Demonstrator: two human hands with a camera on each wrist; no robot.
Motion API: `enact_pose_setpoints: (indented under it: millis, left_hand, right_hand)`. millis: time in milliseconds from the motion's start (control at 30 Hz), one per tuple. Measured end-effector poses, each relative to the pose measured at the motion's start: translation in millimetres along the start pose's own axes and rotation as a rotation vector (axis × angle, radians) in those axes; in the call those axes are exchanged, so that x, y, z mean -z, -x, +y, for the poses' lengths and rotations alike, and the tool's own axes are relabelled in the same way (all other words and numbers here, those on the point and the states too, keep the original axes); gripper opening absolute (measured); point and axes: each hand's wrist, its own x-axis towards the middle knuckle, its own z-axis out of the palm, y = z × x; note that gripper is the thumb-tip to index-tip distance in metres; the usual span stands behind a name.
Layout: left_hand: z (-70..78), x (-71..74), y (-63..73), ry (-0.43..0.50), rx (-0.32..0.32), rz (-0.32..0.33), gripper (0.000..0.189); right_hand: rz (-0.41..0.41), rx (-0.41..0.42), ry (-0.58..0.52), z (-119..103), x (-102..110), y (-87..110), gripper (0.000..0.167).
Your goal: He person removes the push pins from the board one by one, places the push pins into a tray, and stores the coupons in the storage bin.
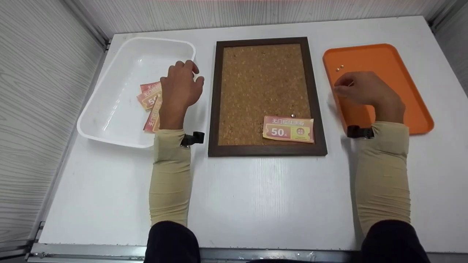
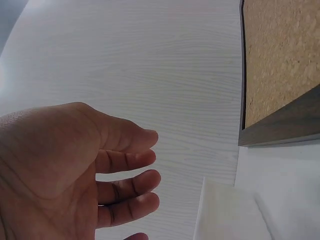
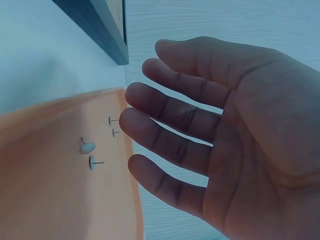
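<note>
My left hand (image 1: 181,86) hovers over the right rim of a white basin (image 1: 120,140), fingers loosely bent and nothing between them. Below and beside it, several pink and yellow coupons (image 1: 149,98) lie in the basin, partly hidden by the hand and wrist. My right hand (image 1: 365,89) is above the left side of an orange tray (image 1: 409,106); the right wrist view shows its fingers relaxed and holding nothing. Several thumbtacks (image 3: 92,162) lie in the tray near those fingertips. One more coupon (image 1: 288,129) lies on the cork board (image 1: 265,80), with a thumbtack (image 1: 293,115) at its top edge.
The board's dark brown frame (image 1: 268,150) stands between basin and tray on a white table (image 1: 270,204). The coupon's right end overlaps the frame's inner edge. Walls with a wood-grain pattern (image 1: 40,109) bound the left side and the back.
</note>
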Motion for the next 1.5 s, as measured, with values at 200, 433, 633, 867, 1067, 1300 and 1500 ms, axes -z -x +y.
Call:
enact_pose_setpoints:
  millis: [200,433,633,867,1067,1300,1500]
  left_hand:
    - [7.9,-7.4,1.2,0.007,-0.033,-0.004,0.034]
    - [14.2,-10.4,3.4,0.017,-0.066,0.006,0.042]
    - [17.7,-12.3,4.1,0.015,-0.110,0.008,0.049]
    - [21.5,-17.1,3.0,-0.024,-0.129,-0.023,0.057]
    - [23.7,-22.5,1.4,-0.046,-0.148,-0.072,0.063]
    - [27.4,-27.1,0.4,-0.072,-0.159,-0.092,0.067]
    - [32.7,-31.7,2.0,-0.069,-0.176,-0.099,0.069]
  right_hand:
    - [0.023,0.049,-0.001,-10.3,-0.5,3.6,0.050]
    - [0.061,0.132,0.034,-21.7,1.3,7.6,0.054]
    - [0.049,0.125,0.047,-26.0,3.1,9.2,0.066]
    - [0.059,0.088,0.060,-34.0,1.0,10.7,0.079]
    - [0.101,0.108,0.121,-40.2,-2.1,9.5,0.090]
    - [0.153,0.116,0.193,-44.9,-3.8,7.7,0.099]
    - [0.193,0.129,0.208,-48.8,-6.2,9.1,0.105]
